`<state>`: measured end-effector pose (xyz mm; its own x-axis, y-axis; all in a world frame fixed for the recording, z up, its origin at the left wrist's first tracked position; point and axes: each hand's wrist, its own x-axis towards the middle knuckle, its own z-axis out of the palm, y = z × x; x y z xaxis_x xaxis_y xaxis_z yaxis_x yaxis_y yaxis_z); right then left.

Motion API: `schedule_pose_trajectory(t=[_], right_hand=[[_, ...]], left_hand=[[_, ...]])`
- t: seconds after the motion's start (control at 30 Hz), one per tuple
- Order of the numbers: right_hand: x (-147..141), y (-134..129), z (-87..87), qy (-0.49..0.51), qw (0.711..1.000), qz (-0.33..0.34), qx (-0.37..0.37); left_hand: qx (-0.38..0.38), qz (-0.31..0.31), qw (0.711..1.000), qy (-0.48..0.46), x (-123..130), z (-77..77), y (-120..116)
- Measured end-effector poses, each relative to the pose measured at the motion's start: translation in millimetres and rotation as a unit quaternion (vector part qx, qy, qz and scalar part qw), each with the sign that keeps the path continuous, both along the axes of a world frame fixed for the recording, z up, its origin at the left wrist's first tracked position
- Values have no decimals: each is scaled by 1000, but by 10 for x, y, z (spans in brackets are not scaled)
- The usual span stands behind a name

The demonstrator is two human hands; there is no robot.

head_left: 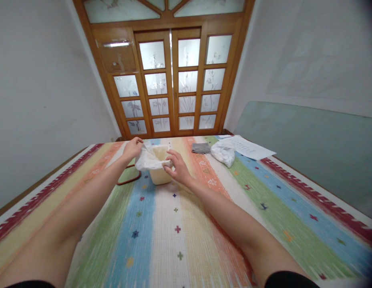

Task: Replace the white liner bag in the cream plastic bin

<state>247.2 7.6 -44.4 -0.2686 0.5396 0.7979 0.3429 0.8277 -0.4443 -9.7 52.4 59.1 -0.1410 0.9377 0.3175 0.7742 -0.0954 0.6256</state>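
A small cream-coloured bin (160,177) stands upright on the striped tablecloth. A thin white plastic bag (147,159) lines it and is folded out over its rim, hanging loosely on the left. My left hand (133,148) pinches the bag's edge at the far left of the opening. At the right side of the rim, my right hand (178,168) has its thumb and fingers closed on the bag's folded edge. Left of the bin, a reddish-brown loop (129,183) lies on the cloth, partly hidden by the bag and my left forearm.
Right of the bin lie a folded grey cloth (200,148), a crumpled white plastic bag (223,153) and printed paper sheets (252,148). The striped tablecloth (167,248) covers the table. Wooden doors (173,80) stand beyond its far edge; a greenish panel (306,140) is at the right.
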Motion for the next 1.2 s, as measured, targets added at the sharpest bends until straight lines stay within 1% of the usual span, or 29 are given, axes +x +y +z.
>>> schedule_pose_trajectory(t=[0.07, 0.13, 0.2, 0.27, 0.33, 0.4, 0.43, 0.47, 0.5, 0.57, 0.67, 0.73, 0.83, 0.97, 1.0, 1.03, 1.1, 1.17, 1.2], right_hand=[[-2, -4, 3, 3, 1000, 1, -1], [-2, -6, 3, 4, 1000, 2, 1], [0, -5, 0, 2, 1000, 2, 3], [4, -1, -6, 0, 1000, 4, 8], [7, 4, -12, 1, 1000, 4, 13], [8, 11, -17, 1, 1000, 4, 15], [8, 15, -20, -1, 1000, 3, 13], [8, 19, -23, -3, 1000, 3, 11], [8, 22, -26, -4, 1000, 2, 9], [9, 26, -33, -3, 1000, 1, 7], [15, 19, -45, 6, 1000, -4, 8], [20, 7, -52, 10, 1000, -4, -2], [28, -4, -65, 10, 1000, 10, -18], [30, 18, -93, 26, 998, 58, -23], [29, 26, -98, 35, 997, 67, -28], [28, 32, -99, 45, 996, 69, -37], [26, 37, -82, 62, 995, 57, -61], [30, 31, -27, 73, 993, 36, -88], [35, 25, 18, 78, 992, 24, -95]], left_hand=[[4, 13, 999, 30, 83, 92, 17], [-11, -5, 996, 90, 166, 148, 32], [-6, -24, 990, 140, 222, 148, 52], [22, -24, 987, 156, 230, 92, 84], [41, -12, 992, 122, 194, -11, 121], [40, 7, 999, 16, 142, -149, 148], [31, 20, 998, -57, 121, -226, 154], [18, 27, 990, -135, 108, -305, 153], [7, 29, 983, -179, 106, -384, 146], [-12, 20, 973, -230, 131, -529, 122], [-32, -10, 965, -260, 205, -686, 89], [-34, -21, 962, -271, 233, -740, 90], [-8, -4, 963, -269, 199, -743, 126], [77, 42, 967, -239, 74, -678, 119], [106, 36, 968, -225, 52, -669, 84], [133, 16, 969, -207, 37, -667, 33], [167, -62, 970, -165, 32, -688, -100], [159, -140, 968, -132, 42, -731, -238], [150, -161, 968, -123, 45, -756, -294]])
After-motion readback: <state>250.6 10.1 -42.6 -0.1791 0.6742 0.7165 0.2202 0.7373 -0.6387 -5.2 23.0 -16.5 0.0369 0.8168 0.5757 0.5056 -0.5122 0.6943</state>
